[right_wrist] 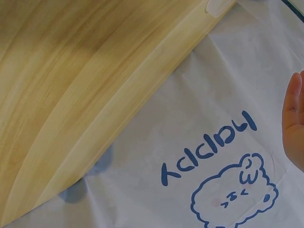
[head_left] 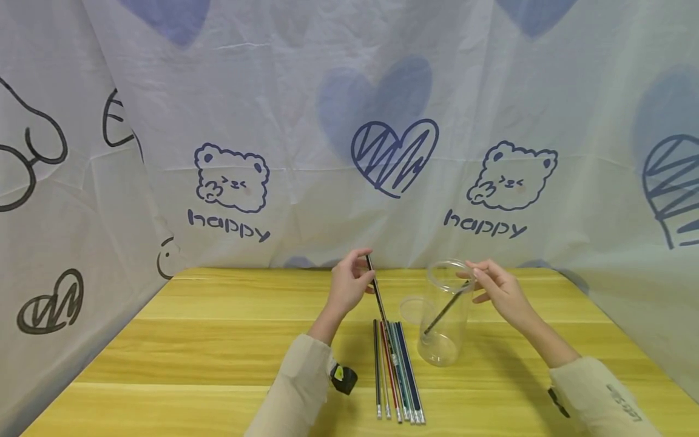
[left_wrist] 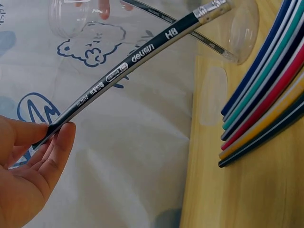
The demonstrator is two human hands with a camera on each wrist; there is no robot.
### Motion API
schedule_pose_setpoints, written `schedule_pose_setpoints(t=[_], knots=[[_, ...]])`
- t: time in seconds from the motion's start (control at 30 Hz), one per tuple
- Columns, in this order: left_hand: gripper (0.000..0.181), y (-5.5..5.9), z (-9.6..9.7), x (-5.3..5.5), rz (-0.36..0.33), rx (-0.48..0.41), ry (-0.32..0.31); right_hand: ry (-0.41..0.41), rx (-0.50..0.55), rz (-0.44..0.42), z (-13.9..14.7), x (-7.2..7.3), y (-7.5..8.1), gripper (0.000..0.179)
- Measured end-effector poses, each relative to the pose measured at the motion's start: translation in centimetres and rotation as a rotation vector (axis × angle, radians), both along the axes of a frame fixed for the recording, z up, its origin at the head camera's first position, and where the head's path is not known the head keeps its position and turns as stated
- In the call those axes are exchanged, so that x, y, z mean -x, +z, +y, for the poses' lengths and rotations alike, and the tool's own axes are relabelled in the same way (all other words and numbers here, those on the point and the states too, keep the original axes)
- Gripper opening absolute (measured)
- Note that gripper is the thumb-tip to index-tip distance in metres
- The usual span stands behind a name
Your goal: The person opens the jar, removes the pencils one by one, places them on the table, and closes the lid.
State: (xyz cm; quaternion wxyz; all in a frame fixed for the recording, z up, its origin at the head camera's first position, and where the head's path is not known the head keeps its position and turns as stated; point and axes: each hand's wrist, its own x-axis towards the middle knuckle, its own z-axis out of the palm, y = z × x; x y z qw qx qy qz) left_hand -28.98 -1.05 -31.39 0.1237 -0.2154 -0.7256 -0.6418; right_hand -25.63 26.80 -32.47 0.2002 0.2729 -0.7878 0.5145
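My left hand (head_left: 351, 282) pinches a dark HB pencil (left_wrist: 126, 66) near its unerased end, between thumb and fingers. The pencil slants down toward me, its metal-banded eraser end above a row of pencils (head_left: 389, 376) on the table. At the rim of a clear plastic jar (head_left: 445, 328), my right hand (head_left: 499, 291) grips the far right side, some fingers showing through the wall. Another dark pencil (head_left: 445, 309) leans inside the jar, eraser end at the bottom. Only part of the right hand (right_wrist: 294, 123) enters the right wrist view.
Behind the jar, to its left, a clear round lid (head_left: 416, 309) lies flat on the wooden table (head_left: 207, 340). The row holds several pencils in black, yellow, red, green and blue, erasers toward me. A printed cloth (head_left: 306, 182) hangs behind the table.
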Motion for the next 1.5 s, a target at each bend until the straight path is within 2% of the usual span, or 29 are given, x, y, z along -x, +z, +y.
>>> schedule_pose_setpoints(t=[0.33,0.6,0.87,1.2,1.5], knots=[[0.041,-1.1,-0.4,0.9,-0.121,0.067,-0.004,0.001,-0.004,0.002,-0.1,0.0,0.0,0.018],[0.041,-2.3,-0.8,1.6,-0.155,0.145,-0.025,0.004,-0.001,0.002,-0.1,0.1,-0.1,0.016],[0.045,-3.4,-0.9,2.1,-0.233,0.219,-0.038,0.007,-0.002,-0.001,-0.1,0.1,0.0,0.016],[0.05,-4.5,-1.0,2.3,-0.299,0.266,-0.09,0.008,-0.004,-0.002,-0.1,-0.1,0.0,0.019],[0.048,-5.0,-0.9,2.2,-0.34,0.366,-0.126,0.004,-0.006,0.0,0.0,-0.1,0.0,0.019]])
